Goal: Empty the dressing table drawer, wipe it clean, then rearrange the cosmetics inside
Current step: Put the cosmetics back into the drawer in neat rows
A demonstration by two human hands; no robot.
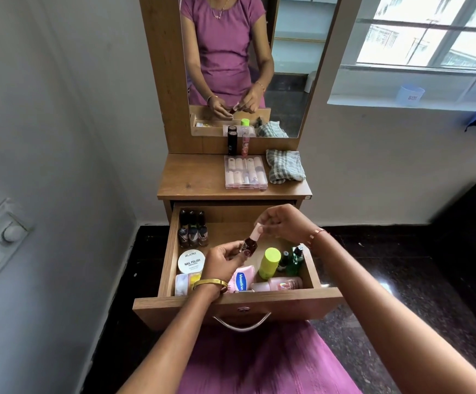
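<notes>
Head view: "Vaseline" bottle [242,280], "ZUDIO NAIL POLISH" tub [192,261] in drawer [237,304].

Person, seated view from above. Both forearms bare to the elbow and beyond; no sleeves in direct view. Left wrist: plain, smooth gold-coloured metal bangle [210,283]. Right wrist: thin rose-gold bracelet with small segmented links [315,236]. Lap: mauve-pink crinkled fabric garment [262,362] with fine lengthwise creases. Mirror reflection: same mauve-pink short-sleeved round-neck top [222,44], and a fine chain necklace with small pendant [218,13].
</notes>
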